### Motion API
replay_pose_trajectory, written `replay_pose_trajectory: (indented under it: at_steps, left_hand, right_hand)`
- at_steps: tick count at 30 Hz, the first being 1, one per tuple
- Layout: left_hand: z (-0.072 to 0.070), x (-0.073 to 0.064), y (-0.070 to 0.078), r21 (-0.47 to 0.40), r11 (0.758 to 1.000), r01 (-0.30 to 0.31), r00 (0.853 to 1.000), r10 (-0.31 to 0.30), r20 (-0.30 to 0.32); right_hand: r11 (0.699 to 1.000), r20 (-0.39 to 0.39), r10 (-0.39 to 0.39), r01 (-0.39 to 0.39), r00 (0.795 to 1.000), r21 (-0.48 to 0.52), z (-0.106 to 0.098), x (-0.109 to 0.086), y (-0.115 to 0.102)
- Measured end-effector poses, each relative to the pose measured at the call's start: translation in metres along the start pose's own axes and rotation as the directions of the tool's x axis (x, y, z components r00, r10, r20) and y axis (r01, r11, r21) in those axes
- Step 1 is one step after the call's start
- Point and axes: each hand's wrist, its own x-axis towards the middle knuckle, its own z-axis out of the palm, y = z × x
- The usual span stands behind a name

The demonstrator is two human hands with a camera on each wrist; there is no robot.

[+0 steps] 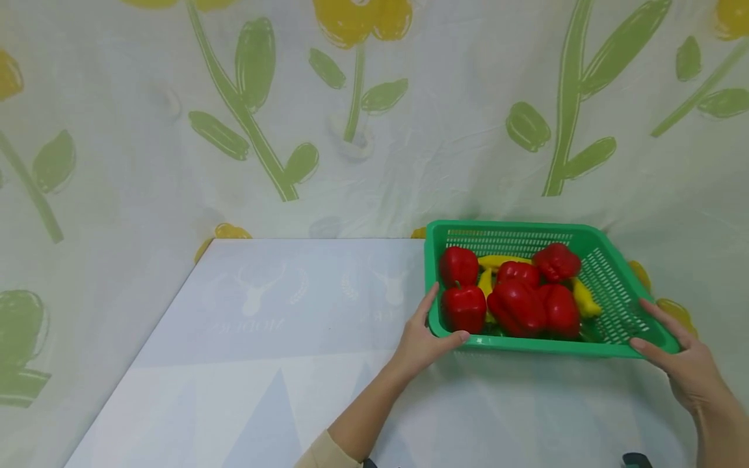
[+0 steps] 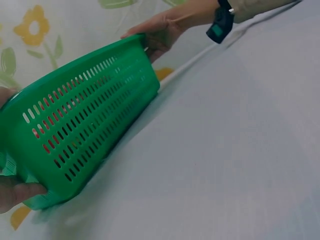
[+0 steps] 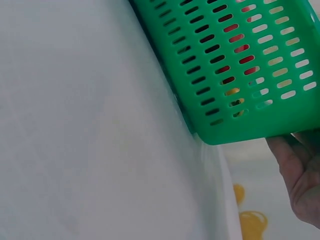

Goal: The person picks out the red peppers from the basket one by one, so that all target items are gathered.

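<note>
A green plastic basket (image 1: 550, 346) with slotted walls stands at the back right of the table. Several red bell peppers (image 1: 517, 309) lie in it, over long yellow produce (image 1: 585, 300) that they partly cover. My left hand (image 1: 418, 341) grips the basket's near left corner, thumb on the front rim and fingers along the left side. At the near right corner my right hand (image 1: 690, 364) holds on, its thumb at the front rim. In the right wrist view, the right hand's fingers (image 3: 292, 167) are up against the basket's end wall.
The white table (image 1: 281, 403) has pale deer and triangle prints. Behind it hangs a curtain (image 1: 445, 149) with green stems and yellow flowers. A small dark object (image 1: 636, 460) shows at the bottom edge, near the right forearm.
</note>
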Motion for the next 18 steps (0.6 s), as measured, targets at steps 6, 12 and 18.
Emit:
replay_pose_trajectory:
  at_steps: [6,12,18]
  left_hand:
    - [-0.001,0.0,0.0,-0.005,1.0,-0.014,1.0,0.014,0.01]
    - [0.0,0.001,-0.002,-0.014,1.0,-0.027,1.0,0.027,0.009]
    - [-0.001,0.001,-0.002,0.005,0.999,-0.032,0.999,0.032,0.001]
  right_hand:
    - [1.0,-0.007,-0.004,0.004,1.0,0.028,-0.003,0.002,0.006]
    - [1.0,-0.024,0.006,-0.006,1.0,0.014,0.001,-0.003,-0.004]
    - [0.996,-0.005,0.033,-0.033,0.999,-0.087,-0.002,0.0,-0.002]
